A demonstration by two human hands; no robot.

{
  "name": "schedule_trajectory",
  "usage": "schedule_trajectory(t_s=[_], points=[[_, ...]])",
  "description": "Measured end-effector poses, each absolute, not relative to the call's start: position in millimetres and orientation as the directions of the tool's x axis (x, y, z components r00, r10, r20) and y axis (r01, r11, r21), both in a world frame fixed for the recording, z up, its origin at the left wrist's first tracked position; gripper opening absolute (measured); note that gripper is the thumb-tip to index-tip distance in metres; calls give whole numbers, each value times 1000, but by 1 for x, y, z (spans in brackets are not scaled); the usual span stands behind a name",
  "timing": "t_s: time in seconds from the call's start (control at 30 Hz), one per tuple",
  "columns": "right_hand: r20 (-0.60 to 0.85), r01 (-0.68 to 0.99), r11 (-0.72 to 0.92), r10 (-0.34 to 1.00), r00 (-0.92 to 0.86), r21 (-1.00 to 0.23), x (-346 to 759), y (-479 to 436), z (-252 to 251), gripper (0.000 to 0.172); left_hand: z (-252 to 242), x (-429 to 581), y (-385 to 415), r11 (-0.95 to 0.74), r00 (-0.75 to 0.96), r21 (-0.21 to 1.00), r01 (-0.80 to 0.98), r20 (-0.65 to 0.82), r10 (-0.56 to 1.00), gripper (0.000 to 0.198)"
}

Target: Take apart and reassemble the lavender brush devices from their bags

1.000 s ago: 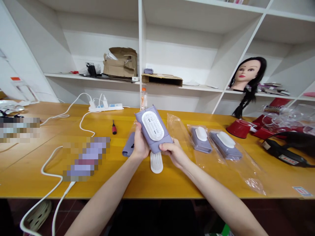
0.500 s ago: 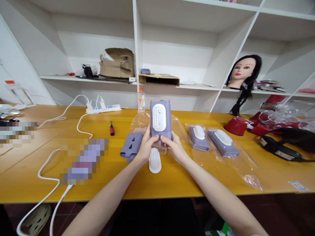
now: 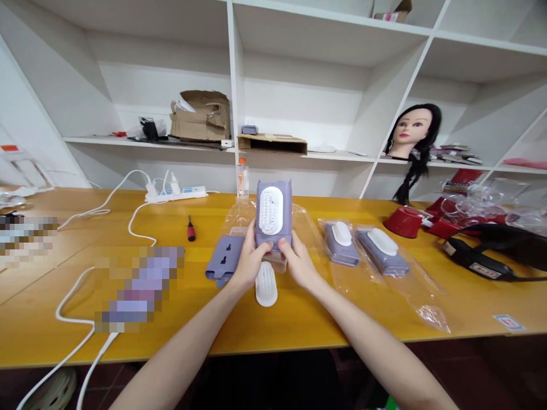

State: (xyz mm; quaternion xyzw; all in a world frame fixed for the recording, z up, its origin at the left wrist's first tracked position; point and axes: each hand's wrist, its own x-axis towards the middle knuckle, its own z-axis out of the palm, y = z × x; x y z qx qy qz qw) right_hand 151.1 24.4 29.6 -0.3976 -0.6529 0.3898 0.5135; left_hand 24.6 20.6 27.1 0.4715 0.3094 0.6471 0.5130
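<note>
Two sets of fingers hold the case (image 3: 288, 205) above the surface (image 3: 294, 324): left hand (image 3: 249, 259) and right hand (image 3: 299, 259) gripping its lower end, thumbs in front. Even pressure, clear of the bristles (image 3: 268, 212), should keep it steady.

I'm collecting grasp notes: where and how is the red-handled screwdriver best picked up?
Probably by the thick handle, from above on the near side: the screwdriver lies flat, handle end nearer the camera, thin shaft pointing away, nothing touching it. The left hand is nearer, though it holds the purple device.
</note>
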Motion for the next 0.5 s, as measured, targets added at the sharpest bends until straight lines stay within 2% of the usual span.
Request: schedule_trajectory(t_s=[0.1, 0.2, 0.5], points=[[442, 222, 470, 882, -165, -855, 151, 22, 31, 30, 27, 24, 21, -298, -8, 873, -387, 320, 947, 66], [459, 229, 486, 874, -161, -844, 151, 21, 31, 31, 27, 24, 20, -320, 29, 871, -374, 356, 934, 64], [473, 280, 504, 864, -174, -817, 151, 20, 31, 30, 29, 23, 19, -273, 34, 874, -402, 312, 949, 70]])
